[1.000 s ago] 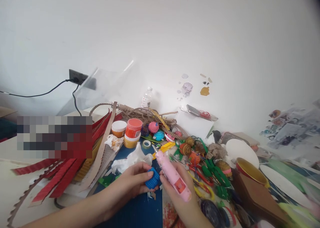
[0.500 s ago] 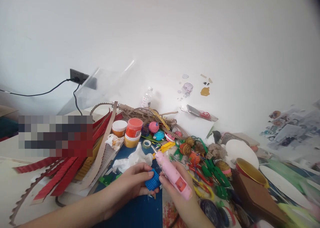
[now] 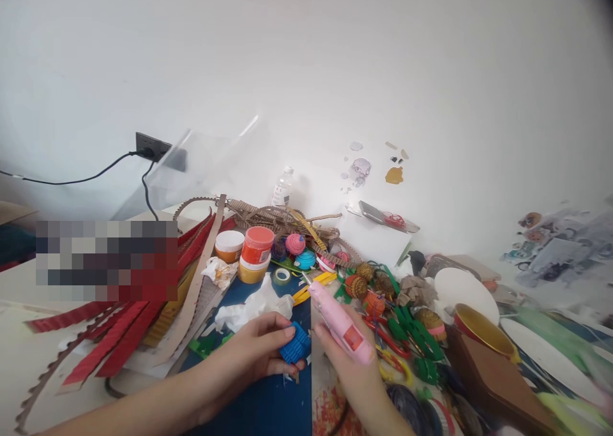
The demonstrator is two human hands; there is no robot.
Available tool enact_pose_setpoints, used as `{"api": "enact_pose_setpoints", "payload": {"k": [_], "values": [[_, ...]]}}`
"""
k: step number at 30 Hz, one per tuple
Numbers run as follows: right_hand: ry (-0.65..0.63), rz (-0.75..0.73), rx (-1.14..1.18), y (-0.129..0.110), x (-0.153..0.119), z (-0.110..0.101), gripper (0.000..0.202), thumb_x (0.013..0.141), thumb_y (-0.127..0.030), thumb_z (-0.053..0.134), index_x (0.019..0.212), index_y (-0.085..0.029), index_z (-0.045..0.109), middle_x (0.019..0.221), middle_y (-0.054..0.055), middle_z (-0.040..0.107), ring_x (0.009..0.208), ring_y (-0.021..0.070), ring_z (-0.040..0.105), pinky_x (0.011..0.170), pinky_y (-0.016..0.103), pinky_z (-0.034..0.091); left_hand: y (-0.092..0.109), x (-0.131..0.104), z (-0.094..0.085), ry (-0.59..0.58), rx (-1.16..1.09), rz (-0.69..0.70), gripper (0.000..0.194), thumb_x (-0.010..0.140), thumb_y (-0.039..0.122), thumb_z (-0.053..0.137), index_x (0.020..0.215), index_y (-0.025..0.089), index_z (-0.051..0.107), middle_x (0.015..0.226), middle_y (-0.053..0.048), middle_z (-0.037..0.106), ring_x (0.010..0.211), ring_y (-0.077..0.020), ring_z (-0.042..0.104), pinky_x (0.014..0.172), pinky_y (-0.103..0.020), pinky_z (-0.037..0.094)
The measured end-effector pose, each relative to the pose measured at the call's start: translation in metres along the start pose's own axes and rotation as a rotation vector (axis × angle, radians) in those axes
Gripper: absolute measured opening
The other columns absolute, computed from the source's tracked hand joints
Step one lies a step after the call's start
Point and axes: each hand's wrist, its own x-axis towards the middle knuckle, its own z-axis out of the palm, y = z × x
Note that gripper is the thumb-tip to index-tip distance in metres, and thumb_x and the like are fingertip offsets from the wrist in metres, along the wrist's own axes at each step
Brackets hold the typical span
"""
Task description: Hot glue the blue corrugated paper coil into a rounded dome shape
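My left hand (image 3: 261, 350) pinches a blue roll of corrugated paper (image 3: 295, 343), thumb on its upper left side and fingers beneath. To the right, my right hand (image 3: 347, 359) is wrapped round a pink hot glue gun (image 3: 341, 324), whose metal nozzle points up and to the left, apart from the blue roll. Beyond the hands lie a crumpled white tissue (image 3: 256, 305), a yellow craft knife (image 3: 315, 287) and a small roll of tape (image 3: 281, 275).
Red corrugated strips (image 3: 129, 334) spread out at left. Stacked paint jars (image 3: 257, 251) stand behind the tissue. Coiled paper balls (image 3: 355, 286), scissors (image 3: 395, 361) and a brown box (image 3: 498, 378) crowd the right. A clear bottle (image 3: 283, 187) stands near the wall.
My right hand has moved a little to the right with the glue gun, away from the blue roll. My left hand still holds the roll in nearly the same place.
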Motion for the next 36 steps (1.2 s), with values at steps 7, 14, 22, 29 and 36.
{"api": "enact_pose_setpoints", "payload": {"k": [7, 14, 22, 29, 36], "values": [[-0.142, -0.002, 0.116, -0.0031, 0.0, -0.0014, 0.009, 0.073, -0.024, 0.062, 0.078, -0.017, 0.058, 0.072, 0.001, 0.061, 0.066, 0.0153, 0.056, 0.059, 0.024, 0.044, 0.0001, 0.0024, -0.0013, -0.005, 0.003, -0.011, 0.025, 0.069, 0.032, 0.071, 0.075, 0.016, 0.053, 0.067, -0.001, 0.063, 0.068, -0.0179, 0.064, 0.075, -0.037, 0.048], [-0.156, 0.072, 0.244, -0.0055, 0.0026, -0.0002, 0.012, 0.071, -0.026, 0.065, 0.078, -0.018, 0.06, 0.07, 0.0, 0.061, 0.065, 0.0151, 0.056, 0.059, 0.024, 0.046, 0.0018, 0.0013, -0.0023, 0.002, 0.048, -0.029, 0.026, 0.07, 0.033, 0.07, 0.073, 0.017, 0.05, 0.066, -0.001, 0.064, 0.066, -0.0182, 0.065, 0.074, -0.036, 0.047], [-0.246, 0.086, 0.259, -0.0056, 0.0027, -0.001, 0.011, 0.07, -0.024, 0.065, 0.074, -0.017, 0.057, 0.068, -0.001, 0.058, 0.064, 0.0146, 0.054, 0.059, 0.025, 0.045, 0.0006, 0.0036, -0.0034, 0.03, 0.062, -0.045, 0.028, 0.068, 0.029, 0.071, 0.075, 0.018, 0.046, 0.065, 0.0, 0.064, 0.061, -0.018, 0.065, 0.07, -0.035, 0.046], [-0.285, 0.086, 0.28, -0.0055, 0.0018, -0.0015, 0.014, 0.072, -0.028, 0.065, 0.075, -0.017, 0.057, 0.067, 0.0, 0.057, 0.063, 0.0138, 0.053, 0.056, 0.023, 0.043, -0.0007, 0.0057, -0.0064, 0.036, 0.123, -0.019, 0.024, 0.068, 0.029, 0.069, 0.075, 0.017, 0.049, 0.066, 0.0, 0.064, 0.056, -0.016, 0.063, 0.063, -0.031, 0.045], [-0.296, 0.125, 0.347, -0.0097, 0.002, -0.0014, 0.017, 0.069, -0.03, 0.068, 0.073, -0.018, 0.057, 0.067, -0.001, 0.056, 0.062, 0.0136, 0.052, 0.056, 0.024, 0.044, 0.0009, 0.0032, -0.003, 0.033, 0.102, -0.03, 0.023, 0.067, 0.027, 0.069, 0.077, 0.018, 0.05, 0.073, -0.001, 0.065, 0.058, -0.0145, 0.061, 0.06, -0.028, 0.043]]}}
